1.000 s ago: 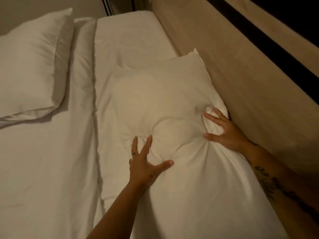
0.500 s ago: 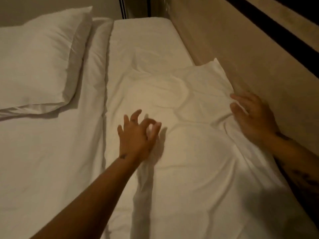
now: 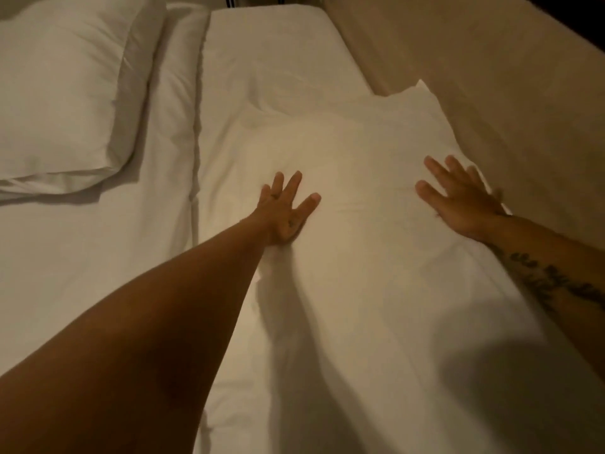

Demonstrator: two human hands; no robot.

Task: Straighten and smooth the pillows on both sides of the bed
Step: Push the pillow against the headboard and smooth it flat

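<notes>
A white pillow (image 3: 353, 178) lies across the centre and right of the frame, its far corner poking up against the beige headboard (image 3: 491, 77) at upper right. The left hand (image 3: 284, 208) rests palm down on the pillow's left part, fingers spread apart and flat, gripping nothing. The right hand (image 3: 458, 194) lies on the pillow's right edge, just beside the headboard, fingers likewise splayed and flat on the fabric. Between the 2 hands the pillowcase looks mostly smooth, with faint creases running across it. A second pillow (image 3: 62, 93) sits in the upper left of the frame, well apart from both hands, plump and lying on the white sheet (image 3: 82, 257). A seam between 2 mattress sections (image 3: 196, 126) runs down the frame between the 2 pillows. The tattooed right forearm (image 3: 556, 283) enters from the right edge.
</notes>
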